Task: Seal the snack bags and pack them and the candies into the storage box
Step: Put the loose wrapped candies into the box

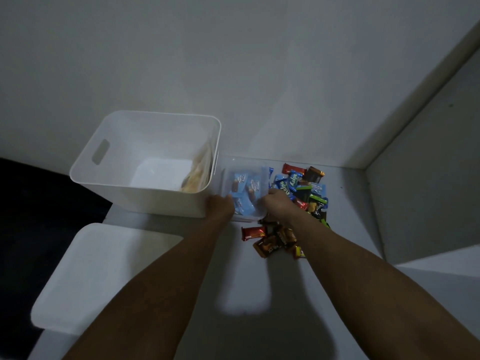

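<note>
A white storage box [109, 162] stands open at the left, with a snack bag [197, 175] leaning against its right inner wall. Right beside it sits a small clear container [259, 170] holding several blue-wrapped candies [245, 188]. My left hand [220, 205] grips the container's near left edge. My right hand [279, 202] grips its near right corner. A heap of loose candies [306, 188] in blue, green, red and brown wrappers lies to the right, and more candies [270, 240] lie under my right forearm.
The white lid [104, 276] of the storage box lies flat at the near left, partly over the table edge. A wall rises behind the table and a white panel closes off the right side. Dark floor shows at the left.
</note>
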The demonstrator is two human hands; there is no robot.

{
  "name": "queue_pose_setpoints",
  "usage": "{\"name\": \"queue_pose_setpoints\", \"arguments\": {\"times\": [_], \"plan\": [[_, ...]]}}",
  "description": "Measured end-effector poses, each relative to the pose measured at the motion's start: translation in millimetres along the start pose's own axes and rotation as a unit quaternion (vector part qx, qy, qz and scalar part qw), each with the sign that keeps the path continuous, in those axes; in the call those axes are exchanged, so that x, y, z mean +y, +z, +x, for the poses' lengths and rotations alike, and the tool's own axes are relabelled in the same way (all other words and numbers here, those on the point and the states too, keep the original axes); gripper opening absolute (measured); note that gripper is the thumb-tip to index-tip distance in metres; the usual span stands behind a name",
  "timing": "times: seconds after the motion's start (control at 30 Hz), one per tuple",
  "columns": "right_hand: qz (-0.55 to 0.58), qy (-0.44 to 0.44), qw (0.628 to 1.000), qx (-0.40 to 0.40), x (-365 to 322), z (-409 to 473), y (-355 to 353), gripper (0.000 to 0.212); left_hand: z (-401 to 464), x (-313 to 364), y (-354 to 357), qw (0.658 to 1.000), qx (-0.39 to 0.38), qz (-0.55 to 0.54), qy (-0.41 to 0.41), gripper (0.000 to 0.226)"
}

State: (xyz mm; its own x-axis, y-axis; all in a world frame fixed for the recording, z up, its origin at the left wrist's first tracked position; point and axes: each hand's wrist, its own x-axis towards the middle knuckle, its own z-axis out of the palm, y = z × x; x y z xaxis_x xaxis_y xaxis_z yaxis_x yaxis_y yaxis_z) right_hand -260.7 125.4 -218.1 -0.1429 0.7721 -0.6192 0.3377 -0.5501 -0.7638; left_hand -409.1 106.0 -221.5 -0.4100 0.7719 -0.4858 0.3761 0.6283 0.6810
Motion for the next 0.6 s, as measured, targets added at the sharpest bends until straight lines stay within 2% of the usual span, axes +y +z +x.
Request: {"name": "queue_pose_setpoints", "arguments": {"times": [0.13,0.23,0.37,0.5,0.6], "plan": [[0.061,0.012,0.997,-0.041,5.1,0.9,1.9,0.035,8.8,-6.3,2.4,0.996,-0.035,-0.074,-0.025,0.038],[0.053,0.005,0.998,-0.018,1.7,-3.0,-0.9,0.041,2.5,-0.3,1.4,0.995,-0.050,-0.084,-0.017,0.038],[0.055,0.000,0.998,0.011,-3.7,-7.5,-16.9,0.034,-5.8,12.9,0.3,0.994,-0.072,-0.086,0.006,0.033],[0.068,0.015,0.997,0.036,-15.2,-18.9,-38.9,0.022,-11.2,24.8,-2.6,0.978,-0.106,-0.178,-0.016,0.029],[0.065,-0.002,0.997,0.043,-29.0,-33.6,-53.4,0.024,-20.7,39.2,-9.3,0.971,-0.131,-0.201,0.011,0.034]]}}
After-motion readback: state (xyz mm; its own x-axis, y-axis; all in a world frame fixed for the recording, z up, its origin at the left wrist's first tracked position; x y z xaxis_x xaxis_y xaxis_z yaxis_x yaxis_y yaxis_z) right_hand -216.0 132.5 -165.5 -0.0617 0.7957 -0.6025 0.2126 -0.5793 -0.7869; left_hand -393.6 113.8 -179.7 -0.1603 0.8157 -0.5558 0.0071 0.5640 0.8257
